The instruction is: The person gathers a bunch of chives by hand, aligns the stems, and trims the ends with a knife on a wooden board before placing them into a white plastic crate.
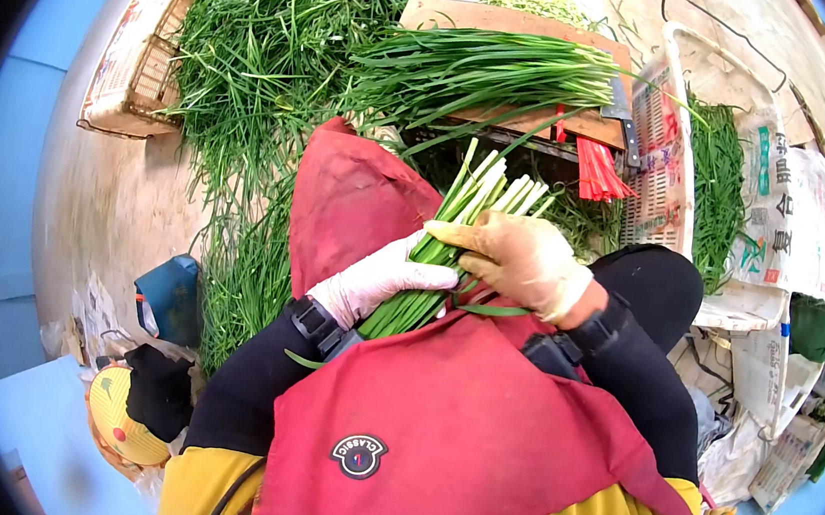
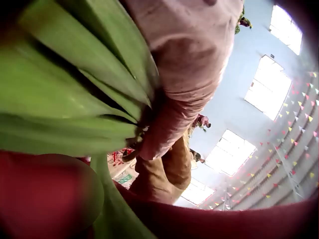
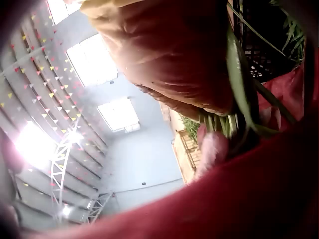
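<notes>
A bunch of green stalks with pale ends lies over the lap, tips up. The gloved left hand grips it from the left, thumb across the stalks. From the right, the gloved right hand holds the bunch's upper part with curled fingers. In the left wrist view, wide green leaves run up to the left hand, with the right hand beyond. The right wrist view shows the right hand over the pale stalks, the left hand's fingertips beneath.
Ahead, a larger bunch rests on a wooden board beside red strips. Loose greens are heaped at left, near a crate. A white basket of greens stands at right, a blue container at lower left.
</notes>
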`<state>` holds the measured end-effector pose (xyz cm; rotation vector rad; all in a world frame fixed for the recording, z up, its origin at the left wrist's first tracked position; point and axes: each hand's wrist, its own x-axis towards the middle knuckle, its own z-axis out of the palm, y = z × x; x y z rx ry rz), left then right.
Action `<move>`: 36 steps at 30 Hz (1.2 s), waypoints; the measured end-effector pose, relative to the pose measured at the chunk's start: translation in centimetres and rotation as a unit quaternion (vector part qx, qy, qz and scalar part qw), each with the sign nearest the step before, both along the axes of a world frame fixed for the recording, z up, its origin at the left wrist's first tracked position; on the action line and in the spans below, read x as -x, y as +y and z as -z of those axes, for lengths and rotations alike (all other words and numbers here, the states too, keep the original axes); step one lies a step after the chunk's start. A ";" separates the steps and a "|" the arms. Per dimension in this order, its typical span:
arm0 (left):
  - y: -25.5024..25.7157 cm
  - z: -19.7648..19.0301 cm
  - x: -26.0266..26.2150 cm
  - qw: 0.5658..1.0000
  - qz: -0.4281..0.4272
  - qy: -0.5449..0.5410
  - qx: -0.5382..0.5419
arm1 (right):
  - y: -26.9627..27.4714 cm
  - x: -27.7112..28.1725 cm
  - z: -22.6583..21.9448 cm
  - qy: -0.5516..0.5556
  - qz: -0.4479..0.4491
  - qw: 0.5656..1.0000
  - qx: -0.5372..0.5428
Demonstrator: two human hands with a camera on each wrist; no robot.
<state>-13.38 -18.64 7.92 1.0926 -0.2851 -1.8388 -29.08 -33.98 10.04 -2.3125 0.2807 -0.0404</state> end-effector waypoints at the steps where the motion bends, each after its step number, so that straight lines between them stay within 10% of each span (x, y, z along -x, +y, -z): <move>1: 0.1 0.0 0.1 1.000 0.000 -0.001 0.001 | 0.2 -0.4 1.2 -0.004 0.000 1.000 -0.009; 3: 0.2 0.0 0.2 1.000 -0.015 0.007 -0.018 | -0.4 -0.8 3.3 -0.086 -0.013 0.996 0.003; 6: 0.1 -0.2 0.5 1.000 -0.018 -0.005 0.008 | -1.5 -0.2 3.1 -0.135 0.160 0.848 -0.486; 11: 0.3 1.0 0.3 0.999 -0.003 -0.034 0.043 | -7.1 3.4 1.2 -0.361 0.328 0.721 -0.492; 13: 0.5 1.0 -0.2 1.000 -0.001 0.006 0.019 | -9.0 6.6 1.1 -0.316 0.360 0.750 -0.455; 15: 0.4 1.0 -0.2 0.999 0.001 0.045 -0.004 | -8.9 8.1 -1.1 -0.027 0.289 0.923 -0.254; 16: 0.3 1.0 0.1 0.999 -0.020 0.042 0.005 | -7.6 7.2 -0.8 -0.052 0.225 0.957 -0.176; 21: -0.3 0.6 1.0 0.999 -0.020 0.013 0.024 | -2.6 2.6 -0.6 0.054 0.189 0.980 -0.007; 27: 0.0 0.0 1.1 0.999 -0.007 -0.038 0.037 | -5.6 1.6 5.1 -0.071 0.289 0.954 0.043; 31: 0.3 -0.2 0.3 0.999 -0.038 -0.014 -0.012 | -10.4 8.0 5.3 0.166 0.300 0.939 0.015; 36: 0.2 -0.8 -0.6 0.999 0.005 0.032 -0.039 | -10.3 8.7 4.9 -0.092 0.281 0.874 -0.385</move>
